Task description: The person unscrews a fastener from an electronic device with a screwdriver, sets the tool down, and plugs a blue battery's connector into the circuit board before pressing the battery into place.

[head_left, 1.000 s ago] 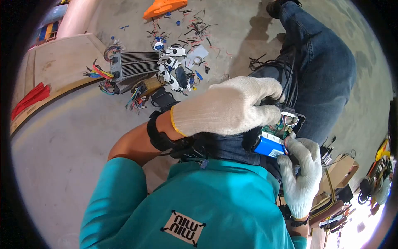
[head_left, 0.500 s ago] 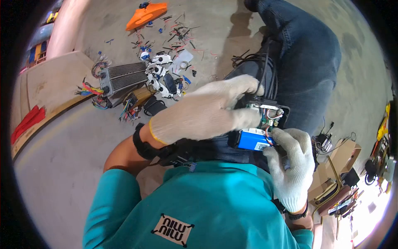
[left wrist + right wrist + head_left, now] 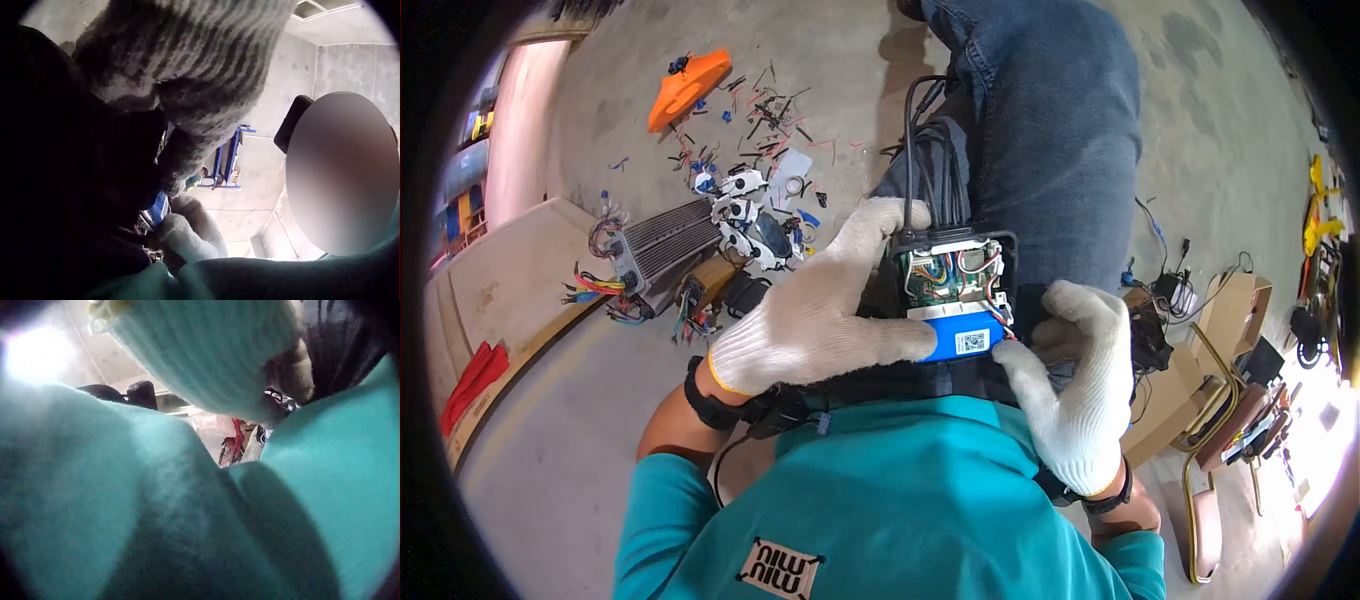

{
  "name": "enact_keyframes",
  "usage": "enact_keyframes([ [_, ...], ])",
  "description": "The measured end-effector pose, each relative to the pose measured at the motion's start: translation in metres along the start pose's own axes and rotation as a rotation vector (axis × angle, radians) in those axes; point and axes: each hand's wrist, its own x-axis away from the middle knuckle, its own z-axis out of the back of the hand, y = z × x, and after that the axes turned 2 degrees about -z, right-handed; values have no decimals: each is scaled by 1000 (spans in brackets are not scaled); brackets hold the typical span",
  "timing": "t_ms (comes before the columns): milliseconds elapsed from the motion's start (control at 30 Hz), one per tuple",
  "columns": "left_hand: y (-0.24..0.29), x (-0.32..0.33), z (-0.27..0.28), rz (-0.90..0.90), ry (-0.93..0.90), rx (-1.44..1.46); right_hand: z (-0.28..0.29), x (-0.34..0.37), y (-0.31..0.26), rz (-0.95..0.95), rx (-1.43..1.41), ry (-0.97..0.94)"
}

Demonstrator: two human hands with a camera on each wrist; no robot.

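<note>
A small black housing (image 3: pixel 1011 250) with an exposed circuit board (image 3: pixel 930 285) and thin coloured wires sits over the lap. Along its near side lies a blue battery pack (image 3: pixel 960 338) with a white label. My gloved left hand (image 3: pixel 800 325) grips the left side, thumb on the battery and fingers by the housing's far left corner. The gloved right hand (image 3: pixel 1085 385) has its thumb tip at the battery's right end, beside the wires; its bent fingers stand apart from the thumb. In the left wrist view, the blue battery (image 3: pixel 159 209) shows beside the right hand (image 3: pixel 195 234).
Black cables (image 3: pixel 945 165) run from the housing over the jeans. On the floor at left are a finned metal unit (image 3: pixel 670 245), white parts (image 3: pixel 745 215), wire scraps and an orange shell (image 3: pixel 690 90). A cardboard box (image 3: pixel 1230 315) stands at right.
The housing and both hands have shifted left in the head view, and the board now faces up more openly. The right hand's fingers have drawn away from the wires.
</note>
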Motion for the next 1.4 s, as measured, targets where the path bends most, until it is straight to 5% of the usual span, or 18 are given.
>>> enact_keyframes([
  [133, 7, 2, 1, 3, 6, -82, 13, -6, 2, -50, 20, -204],
  [567, 10, 1, -4, -2, 19, -65, 9, -17, 2, -59, 99, -271],
  [633, 18, -1, -5, 159, 4, 183, 11, -19, 0, -71, 109, -294],
  [700, 24, -2, -5, 166, 2, 134, 16, -22, -1, -82, 119, -317],
  [800, 20, -3, -7, 163, 12, 246, 32, -30, -3, -325, -182, -420],
  [867, 15, -4, -7, 147, 22, 403, 32, -29, 3, -300, -281, -277],
  [967, 9, -5, -8, 46, 82, 665, 46, -33, -9, -520, -483, -257],
  [1400, 12, -10, 7, 29, 134, 446, 38, -42, -2, -597, -696, -571],
])
